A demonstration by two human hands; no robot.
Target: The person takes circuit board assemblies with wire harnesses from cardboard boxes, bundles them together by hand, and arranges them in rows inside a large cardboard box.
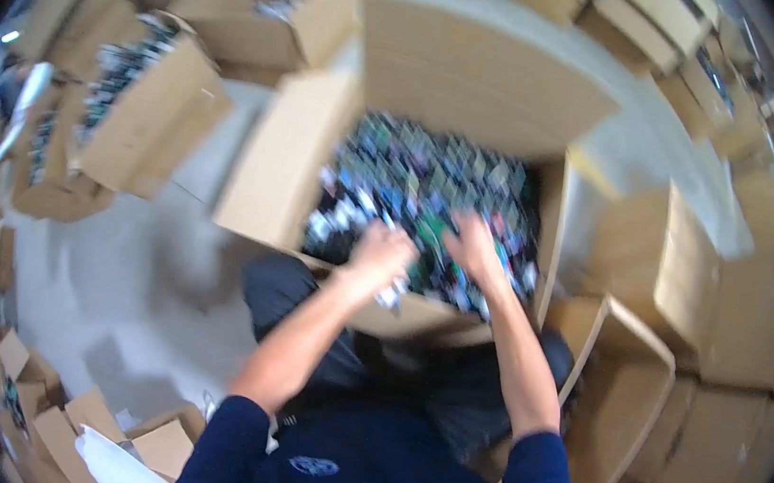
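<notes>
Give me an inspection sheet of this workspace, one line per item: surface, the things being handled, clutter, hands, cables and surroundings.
Surface: pale grey floor; no table seen.
Things handled: large open cardboard box, flaps up, filled with a heap of small green, blue and white parts, too blurred to identify.
Clutter: white sheet among small boxes at lower left.
Hands: left hand at the box's near edge, with something pale blurred below it; grip cannot be told. Right hand reaches into the heap; grip blurred.
Cables: nothing seen.
Surroundings: open box of dark items at left, an empty open box at right, more boxes stacked along the top and right.
</notes>
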